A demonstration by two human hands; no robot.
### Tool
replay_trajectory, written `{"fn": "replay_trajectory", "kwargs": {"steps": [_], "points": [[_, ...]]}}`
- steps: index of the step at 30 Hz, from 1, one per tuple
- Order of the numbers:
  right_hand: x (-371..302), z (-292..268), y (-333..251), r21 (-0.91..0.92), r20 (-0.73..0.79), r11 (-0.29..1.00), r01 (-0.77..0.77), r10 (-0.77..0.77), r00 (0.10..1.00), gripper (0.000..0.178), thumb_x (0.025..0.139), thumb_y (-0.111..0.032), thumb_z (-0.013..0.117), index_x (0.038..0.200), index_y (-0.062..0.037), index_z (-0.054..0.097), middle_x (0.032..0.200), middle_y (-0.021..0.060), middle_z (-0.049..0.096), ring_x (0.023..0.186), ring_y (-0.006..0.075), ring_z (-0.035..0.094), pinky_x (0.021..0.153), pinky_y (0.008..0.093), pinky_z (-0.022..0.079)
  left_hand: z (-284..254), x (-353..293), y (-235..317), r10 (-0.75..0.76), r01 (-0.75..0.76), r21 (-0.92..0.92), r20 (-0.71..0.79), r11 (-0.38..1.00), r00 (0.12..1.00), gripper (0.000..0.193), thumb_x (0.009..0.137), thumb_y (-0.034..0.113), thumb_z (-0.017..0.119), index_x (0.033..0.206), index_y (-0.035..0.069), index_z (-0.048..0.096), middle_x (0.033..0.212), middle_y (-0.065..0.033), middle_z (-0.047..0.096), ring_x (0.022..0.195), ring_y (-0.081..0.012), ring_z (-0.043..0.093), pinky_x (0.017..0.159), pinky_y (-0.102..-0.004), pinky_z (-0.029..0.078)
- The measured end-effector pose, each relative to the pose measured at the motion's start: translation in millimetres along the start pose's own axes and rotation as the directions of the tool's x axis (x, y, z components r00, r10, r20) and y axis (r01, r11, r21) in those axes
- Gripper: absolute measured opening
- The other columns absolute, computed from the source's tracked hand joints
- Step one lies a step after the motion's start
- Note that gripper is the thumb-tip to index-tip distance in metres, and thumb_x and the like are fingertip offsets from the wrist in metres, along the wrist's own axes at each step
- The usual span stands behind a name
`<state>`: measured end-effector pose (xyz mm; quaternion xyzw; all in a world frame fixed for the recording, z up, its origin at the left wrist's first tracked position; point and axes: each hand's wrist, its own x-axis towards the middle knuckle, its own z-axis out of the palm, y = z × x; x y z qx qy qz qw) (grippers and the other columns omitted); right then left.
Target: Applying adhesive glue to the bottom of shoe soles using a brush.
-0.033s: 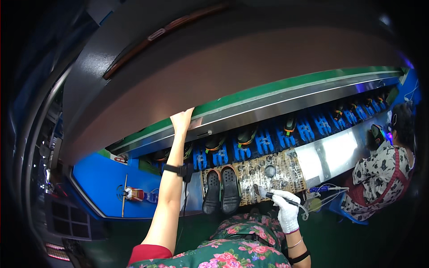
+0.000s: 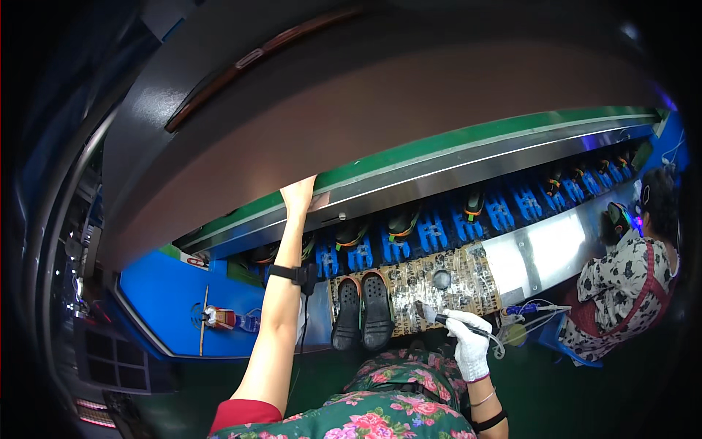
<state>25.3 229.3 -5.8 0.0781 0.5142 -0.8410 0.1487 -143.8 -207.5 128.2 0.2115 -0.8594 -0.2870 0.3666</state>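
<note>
My left arm stretches forward to the green edge below a big brown panel. The fingers of my left hand go out of sight behind that panel, so their grip cannot be seen. My right hand, in a white glove, is closed around a dark-handled brush. Its pale, flat tip points left over the near edge of the taped work mat. A clear tube curves beside the handle's rear end. To the left of the brush, a pair of black clogs lies side by side, soles down, heels toward me.
Behind the mat, a conveyor with blue racks carries several dark shoes. A metal strip runs right toward a seated co-worker. On the blue table at left lie a bottle and a thin stick.
</note>
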Motion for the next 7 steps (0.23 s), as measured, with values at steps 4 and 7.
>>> {"fn": "replay_trajectory", "kwargs": {"steps": [4,7], "points": [[4.3,-15.9,-2.4,-0.006,-0.060,1.000,0.026,-0.027,0.998,0.021,0.085,0.004,0.072,0.106,0.0042,0.078,0.094,0.0108,0.078,0.074,0.0121,0.068,0.067,0.0244,0.053,39.6,-6.9,36.7,0.155,-0.147,0.072,-0.120,0.987,0.981,0.088,0.081,0.035,0.086,0.149,-0.002,0.044,0.151,-0.0316,0.041,0.146,-0.0466,0.031,0.121,-0.0555,0.026],[9.0,-32.4,1.8,0.025,-0.092,0.999,0.030,-0.027,0.995,0.024,0.083,0.004,0.073,0.107,0.0038,0.077,0.102,0.0153,0.078,0.078,0.0154,0.071,0.067,0.0246,0.055,82.2,-1.4,43.6,0.430,-0.419,0.174,-0.030,0.891,0.902,0.091,0.085,0.041,0.081,0.155,0.002,0.037,0.165,-0.0310,0.021,0.156,-0.0486,0.009,0.125,-0.0616,0.011]]}}
